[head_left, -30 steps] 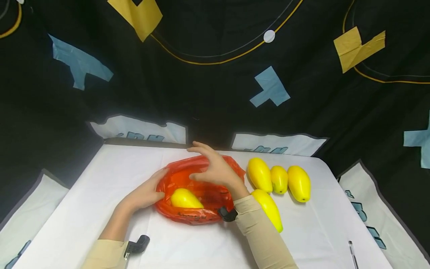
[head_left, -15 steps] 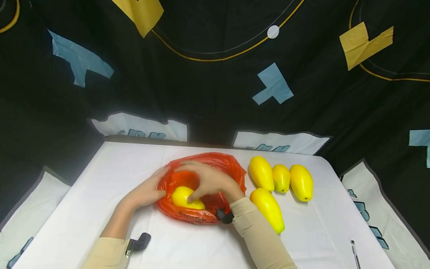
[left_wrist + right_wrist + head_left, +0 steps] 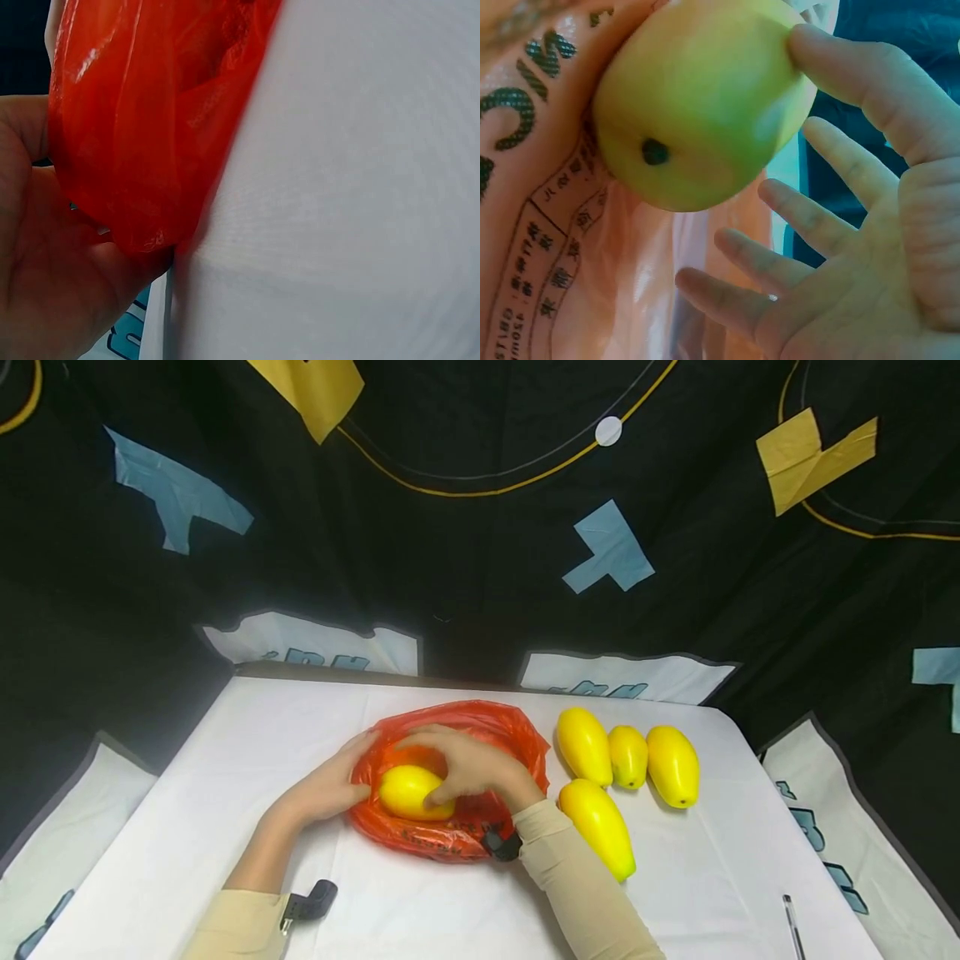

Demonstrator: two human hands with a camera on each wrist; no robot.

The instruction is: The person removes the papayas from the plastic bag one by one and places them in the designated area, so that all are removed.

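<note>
A red plastic bag point(image 3: 517, 735) with dark print lies with its mouth spread on the white table point(image 3: 697, 893). My left hand point(image 3: 322, 789) holds the bag's left side, fingers and thumb bent around it; in the left wrist view the red plastic hides most fingers. Inside the bag's mouth, my right hand point(image 3: 468, 768) grips a yellow fruit point(image 3: 408, 793), oval like a mango or papaya. The right wrist view shows the fruit's dark stem spot, the thumb point(image 3: 847, 67) touching its side and the other fingers spread behind.
Right of the bag lie several similar yellow fruits: one point(image 3: 583, 747) at the back, a smaller one point(image 3: 627, 757), one point(image 3: 672, 767) beside it, and one point(image 3: 597, 828) by my right sleeve. A pen point(image 3: 792, 925) lies near the right front. Black cloth point(image 3: 472, 577) hangs behind.
My right hand has come down from above the bag onto the yellow fruit inside. The fruit has shifted slightly upward and turned. My left hand stays at the bag's side.
</note>
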